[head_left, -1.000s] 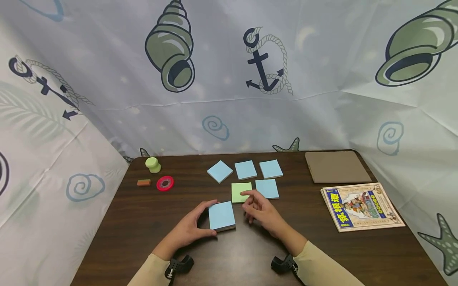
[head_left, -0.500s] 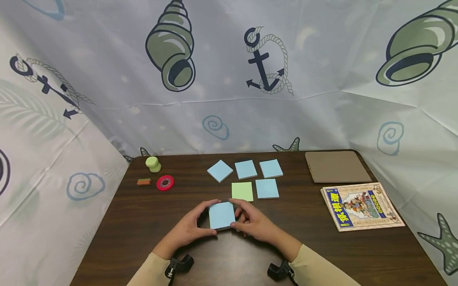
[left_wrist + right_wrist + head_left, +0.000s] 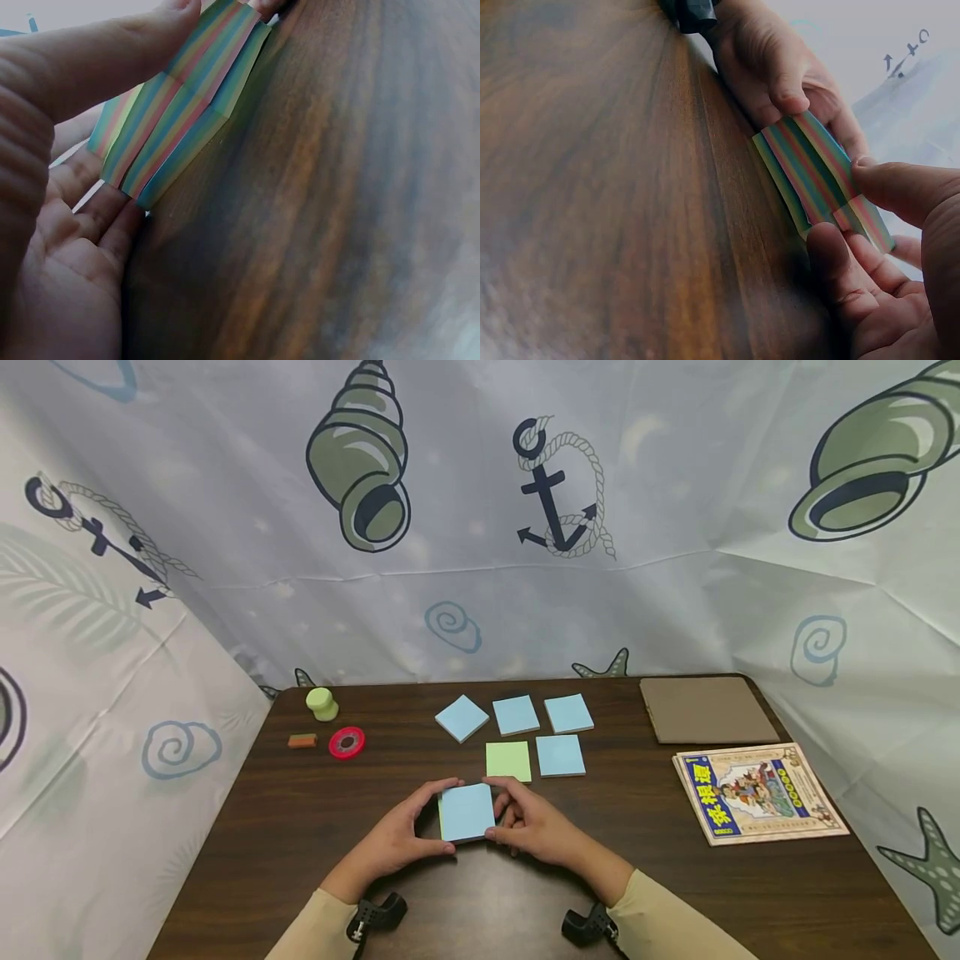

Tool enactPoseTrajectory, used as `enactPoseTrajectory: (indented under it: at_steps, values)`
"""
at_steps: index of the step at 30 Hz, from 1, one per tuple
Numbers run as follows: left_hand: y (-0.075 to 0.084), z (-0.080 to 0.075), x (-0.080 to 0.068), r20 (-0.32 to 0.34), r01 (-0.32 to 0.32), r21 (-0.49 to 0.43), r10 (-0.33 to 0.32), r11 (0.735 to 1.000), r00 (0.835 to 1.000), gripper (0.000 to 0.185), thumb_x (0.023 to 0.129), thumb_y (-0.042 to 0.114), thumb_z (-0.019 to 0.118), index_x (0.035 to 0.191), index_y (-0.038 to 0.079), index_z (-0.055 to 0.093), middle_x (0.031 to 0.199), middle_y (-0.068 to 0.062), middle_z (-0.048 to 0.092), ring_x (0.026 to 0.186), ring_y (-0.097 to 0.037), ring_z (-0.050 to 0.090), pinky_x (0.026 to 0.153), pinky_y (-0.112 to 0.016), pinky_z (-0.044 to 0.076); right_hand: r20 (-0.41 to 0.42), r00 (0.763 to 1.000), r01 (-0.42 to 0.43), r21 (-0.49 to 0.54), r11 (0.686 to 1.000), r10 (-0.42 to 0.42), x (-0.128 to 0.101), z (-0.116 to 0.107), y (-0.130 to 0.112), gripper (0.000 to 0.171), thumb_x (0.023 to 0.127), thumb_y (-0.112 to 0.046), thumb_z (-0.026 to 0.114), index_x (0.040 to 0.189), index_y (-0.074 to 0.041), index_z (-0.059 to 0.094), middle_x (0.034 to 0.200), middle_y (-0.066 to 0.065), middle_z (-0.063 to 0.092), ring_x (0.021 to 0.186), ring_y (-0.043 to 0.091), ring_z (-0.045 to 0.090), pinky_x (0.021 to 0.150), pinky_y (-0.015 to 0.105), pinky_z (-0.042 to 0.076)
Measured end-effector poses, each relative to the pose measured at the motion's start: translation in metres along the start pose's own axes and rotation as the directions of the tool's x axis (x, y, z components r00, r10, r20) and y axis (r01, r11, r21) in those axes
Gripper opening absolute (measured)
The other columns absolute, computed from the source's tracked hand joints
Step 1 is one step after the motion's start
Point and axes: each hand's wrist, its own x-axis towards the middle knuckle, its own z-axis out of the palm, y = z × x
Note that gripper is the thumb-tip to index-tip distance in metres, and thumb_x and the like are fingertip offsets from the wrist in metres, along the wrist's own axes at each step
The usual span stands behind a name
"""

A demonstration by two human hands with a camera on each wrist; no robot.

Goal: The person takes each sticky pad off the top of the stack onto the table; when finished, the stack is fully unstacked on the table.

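A stack of sticky note pads [image 3: 467,812], light blue on top with striped rainbow sides, sits at the near middle of the table. My left hand [image 3: 394,837] grips its left side, thumb at the near edge and fingers at the far side. On the right, my right hand [image 3: 534,827] holds the stack between thumb and index finger, its other fingers curled beneath. Layers of the stack [image 3: 187,101] lie slightly out of line in the left wrist view. A thin yellow-green edge shows at its left. In the right wrist view both hands touch the stack [image 3: 810,169].
Behind the stack lie a green sticky note pad [image 3: 508,762] and several blue pads [image 3: 560,756]. Far left are a green knobbed piece [image 3: 322,704], an orange-green block [image 3: 302,741] and a red ring [image 3: 347,743]. Booklets [image 3: 761,795] and a brown board [image 3: 708,710] lie right.
My right hand has come left from beside the green pad and taken hold of the stack. The stack's top has shifted slightly right, showing a yellow-green edge. My left hand has barely moved.
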Motion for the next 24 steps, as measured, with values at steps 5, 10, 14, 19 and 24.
enactPoseTrajectory:
  at_steps: [5, 10, 14, 19, 24]
  values:
    - [0.000, 0.000, -0.001, 0.001, 0.008, -0.018, -0.008, 1.000, 1.000, 0.099, 0.083, 0.027, 0.097, 0.166, 0.033, 0.043, 0.169, 0.010, 0.048, 0.158, -0.019, 0.042, 0.126, -0.026, 0.032, 0.009, 1.000, 0.029, 0.037, 0.999, -0.029, 0.000, -0.001, 0.001, 0.079, 0.099, -0.008, 0.080, 0.164, -0.007, 0.036, 0.116, 0.024, 0.059, 0.070, 0.009, 0.065, 0.058, 0.030, 0.059]
    - [0.000, 0.000, 0.000, -0.004, 0.011, -0.017, -0.011, 1.000, 1.000, 0.099, 0.084, 0.026, 0.097, 0.166, 0.029, 0.043, 0.168, 0.009, 0.049, 0.157, -0.017, 0.042, 0.126, -0.031, 0.035, 0.009, 0.997, 0.070, 0.089, 0.994, -0.071, 0.001, -0.001, 0.004, 0.079, 0.098, -0.002, 0.079, 0.163, -0.005, 0.033, 0.115, 0.026, 0.056, 0.069, 0.013, 0.066, 0.056, 0.035, 0.060]
    - [0.001, 0.001, -0.001, -0.009, 0.039, 0.009, -0.039, 0.999, 0.999, 0.099, 0.084, 0.028, 0.097, 0.167, 0.031, 0.042, 0.167, 0.010, 0.048, 0.156, -0.016, 0.043, 0.126, -0.032, 0.036, -0.002, 0.994, 0.104, 0.130, 0.986, -0.105, 0.000, -0.001, 0.007, 0.079, 0.098, 0.002, 0.078, 0.161, -0.004, 0.030, 0.113, 0.026, 0.052, 0.071, 0.015, 0.064, 0.056, 0.038, 0.061]
    - [0.002, 0.000, -0.001, -0.016, 0.080, 0.036, -0.080, 0.996, 0.997, 0.100, 0.083, 0.033, 0.098, 0.165, 0.039, 0.041, 0.167, 0.010, 0.048, 0.158, -0.017, 0.041, 0.128, -0.032, 0.034, -0.062, 0.990, 0.139, 0.173, 0.975, -0.130, -0.003, -0.003, 0.010, 0.076, 0.098, 0.005, 0.076, 0.158, -0.010, 0.031, 0.109, 0.026, 0.049, 0.075, 0.013, 0.059, 0.055, 0.031, 0.057]
    - [0.002, 0.000, 0.000, -0.007, 0.053, 0.031, -0.052, 0.998, 0.999, 0.099, 0.084, 0.032, 0.097, 0.165, 0.040, 0.040, 0.169, 0.013, 0.046, 0.161, -0.017, 0.039, 0.129, -0.030, 0.032, -0.170, 0.962, 0.230, 0.093, 0.969, -0.212, -0.006, -0.006, 0.011, 0.065, 0.100, 0.007, 0.071, 0.154, -0.007, 0.038, 0.103, 0.025, 0.051, 0.077, 0.012, 0.052, 0.061, 0.021, 0.046]
